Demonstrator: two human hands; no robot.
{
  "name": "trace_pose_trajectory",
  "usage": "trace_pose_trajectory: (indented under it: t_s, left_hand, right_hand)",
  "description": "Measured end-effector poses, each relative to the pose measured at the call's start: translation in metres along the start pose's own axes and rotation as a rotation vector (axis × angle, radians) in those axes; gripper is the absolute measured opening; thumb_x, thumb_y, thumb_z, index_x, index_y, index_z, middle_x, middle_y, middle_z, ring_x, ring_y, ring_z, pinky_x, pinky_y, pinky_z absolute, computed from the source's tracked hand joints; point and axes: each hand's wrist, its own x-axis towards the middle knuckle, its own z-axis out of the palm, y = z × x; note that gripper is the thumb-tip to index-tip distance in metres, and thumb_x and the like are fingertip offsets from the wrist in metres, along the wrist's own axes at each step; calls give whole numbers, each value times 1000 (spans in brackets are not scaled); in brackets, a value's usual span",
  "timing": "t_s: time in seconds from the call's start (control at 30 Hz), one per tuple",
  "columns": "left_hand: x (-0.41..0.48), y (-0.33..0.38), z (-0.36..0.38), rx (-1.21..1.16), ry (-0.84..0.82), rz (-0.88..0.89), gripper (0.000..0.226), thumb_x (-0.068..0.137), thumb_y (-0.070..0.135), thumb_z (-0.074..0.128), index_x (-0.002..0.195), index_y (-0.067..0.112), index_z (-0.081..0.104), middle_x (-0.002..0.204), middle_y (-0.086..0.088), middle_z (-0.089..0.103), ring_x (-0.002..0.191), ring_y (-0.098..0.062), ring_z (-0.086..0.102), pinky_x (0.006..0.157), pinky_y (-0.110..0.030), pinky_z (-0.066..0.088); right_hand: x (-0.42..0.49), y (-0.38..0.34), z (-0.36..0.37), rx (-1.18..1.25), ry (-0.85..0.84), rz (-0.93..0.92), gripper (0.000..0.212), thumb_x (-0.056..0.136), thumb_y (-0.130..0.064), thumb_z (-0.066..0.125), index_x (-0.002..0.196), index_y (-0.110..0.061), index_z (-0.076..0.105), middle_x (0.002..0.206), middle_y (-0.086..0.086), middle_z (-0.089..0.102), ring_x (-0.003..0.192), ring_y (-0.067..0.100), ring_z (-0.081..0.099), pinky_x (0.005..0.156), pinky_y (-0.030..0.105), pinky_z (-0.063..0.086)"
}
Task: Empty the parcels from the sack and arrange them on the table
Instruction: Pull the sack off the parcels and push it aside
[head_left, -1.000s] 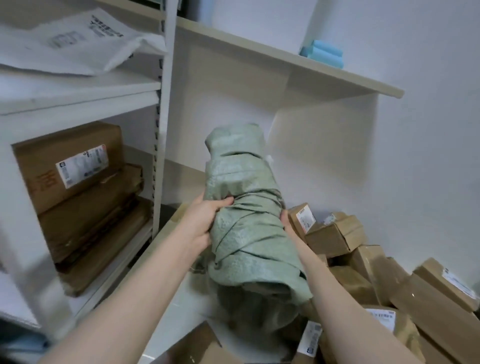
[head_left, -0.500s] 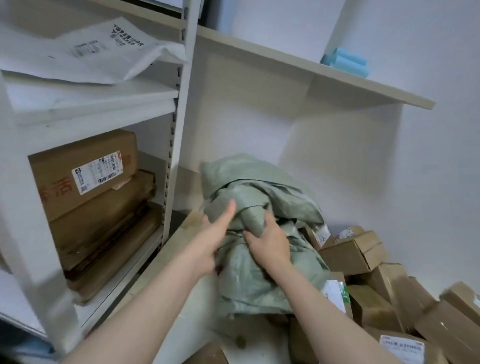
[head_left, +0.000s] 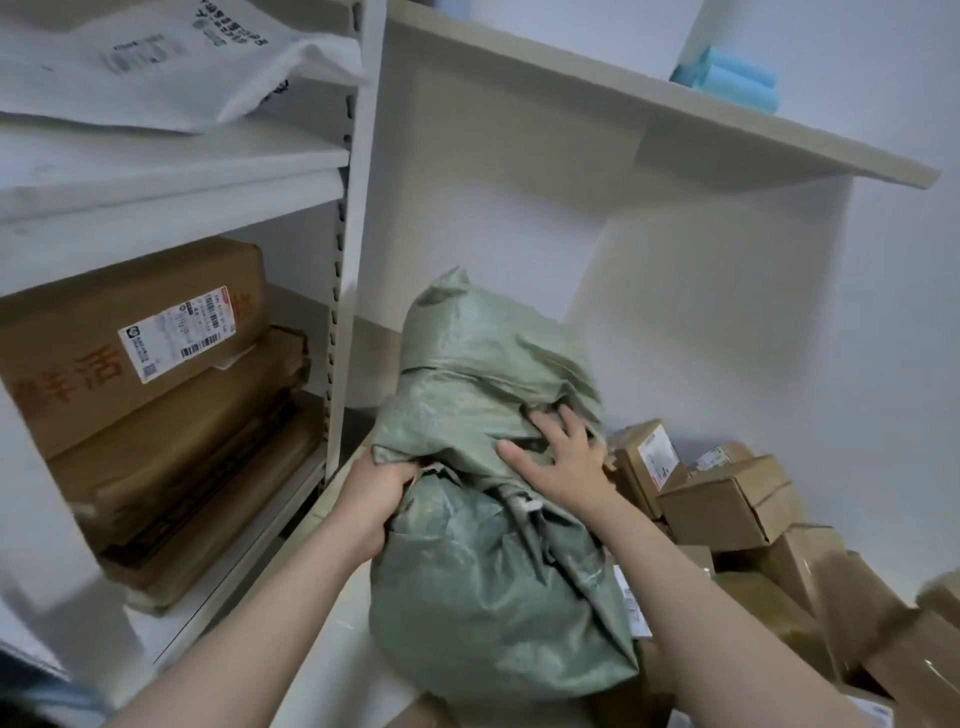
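Item: green woven sack (head_left: 483, 571), crumpled, lying on the white table (head_left: 348, 670). It is bounded on the left by the rack upright (head_left: 353, 208), near the table edge; bounded on the right by a heap of brown parcels (head_left: 727, 509) crowding its flank; behind it is bare wall, with open air between its top and the overhead shelf board (head_left: 675, 119).

Left hand (head_left: 376, 499): fingers curled, gripping a fold at the sack's left edge about midway along.

Right hand (head_left: 558, 462): fingers spread, palm flat on the upper right of the sack, fingertips at a crease.

Long axis: runs away from the person toward the wall; the far end rises to a peaked corner; the bulkier near end rests on the table.

Adjacent: cardboard boxes (head_left: 130, 338) on the rack's lower shelf.
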Motion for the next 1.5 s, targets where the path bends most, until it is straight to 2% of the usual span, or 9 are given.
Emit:
trace_pose_trajectory:
  t_s: [0.1, 0.2, 0.37, 0.5, 0.63, 0.73, 0.87, 1.1, 1.5]
  left_hand:
    - [13, -7, -5, -197, -12, -113, 24, 86, 2, 57, 106, 8, 67, 99, -17, 70, 86, -31, 68, 69, -36, 56]
    - [27, -21, -19, -314, -64, -259, 20, 91, 5, 47, 95, 1, 66, 93, -19, 66, 78, -31, 65, 72, -36, 52]
    - [46, -40, -29, -456, -86, -303, 26, 97, 7, 40, 83, 5, 61, 69, -11, 65, 53, -19, 66, 56, -25, 52]
    - [92, -37, -31, -368, -20, -321, 37, 95, 46, 53, 112, 16, 66, 106, -10, 70, 97, -24, 66, 78, -36, 51]
    - [122, -35, -38, 85, 256, 110, 67, 80, 67, 58, 137, 36, 43, 139, 7, 49, 126, -17, 49, 106, -43, 41]
    - [126, -41, -41, 881, 8, 461, 80, 73, 78, 52, 142, 60, 18, 160, 15, 10, 148, -17, 5, 119, -54, 11]
    - [155, -87, -44, 1709, -143, 470, 98, 75, 80, 49, 143, 56, -19, 153, 12, -37, 140, -30, -37, 107, -72, -11]
    - [223, -152, -60, 1758, 150, 463, 92, 88, 65, 43, 147, 42, -23, 161, 2, -21, 148, -30, -15, 114, -63, 3]
    - [201, -123, -44, 1859, 45, 206, 92, 92, 50, 48, 150, 34, -21, 160, -7, -22, 145, -32, -24, 110, -63, -15]
  right_hand:
    - [5, 26, 31, 462, -414, 128, 86, 71, -82, 55, 145, -45, 32, 156, -16, 22, 141, 8, 24, 118, 34, 19]
    - [3, 42, 62, 809, -594, 264, 92, 65, -62, 79, 144, -49, 34, 145, -13, 37, 124, 12, 50, 93, 34, 52]
    - [26, 37, 92, 673, -404, 221, 72, 82, -17, 76, 141, -39, 41, 130, -7, 53, 107, 10, 57, 81, 17, 48]
    - [82, 27, 114, 362, -210, 145, 51, 89, -5, 61, 138, -16, 50, 132, 3, 57, 123, 19, 53, 86, 15, 34]
    - [127, 6, 155, 346, -18, 237, 57, 87, -16, 63, 142, -19, 46, 133, 4, 58, 124, 25, 53, 97, 25, 41]
    - [156, 1, 188, 344, -28, 269, 57, 89, -21, 61, 143, -21, 43, 134, 6, 57, 126, 28, 52, 99, 29, 42]
    - [181, 16, 216, 365, -94, 290, 54, 93, -30, 59, 143, -18, 42, 137, 8, 56, 124, 28, 53, 94, 27, 42]
    - [208, 45, 251, 477, -219, 212, 71, 86, -51, 63, 147, -30, 33, 140, 3, 48, 125, 24, 50, 104, 34, 43]
    - [163, 36, 226, 260, -296, 181, 86, 88, -54, 58, 154, -34, 7, 161, -4, 2, 148, 27, 9, 120, 46, 17]
